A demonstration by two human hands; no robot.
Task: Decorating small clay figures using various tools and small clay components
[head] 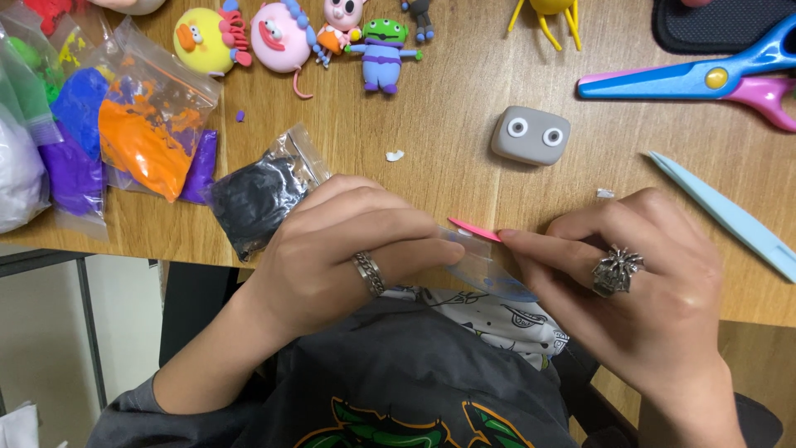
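My left hand point(344, 249), with a ring on one finger, grips one side of a small clear zip bag point(481, 265) at the table's front edge. My right hand point(638, 282), wearing a large ornate ring, pinches the bag's other side, next to its pink zip strip point(474, 229). A clear bag of black clay point(257, 195) lies just left of my left hand, touching it. A grey clay block with two googly eyes point(531, 135) sits on the wooden table point(448, 91) beyond both hands.
Bags of orange point(149, 137), blue, purple and white clay lie at the left. Several clay figures point(383, 51) stand along the far edge. Blue-and-pink scissors point(705, 79) and a pale blue plastic tool point(730, 217) lie at the right.
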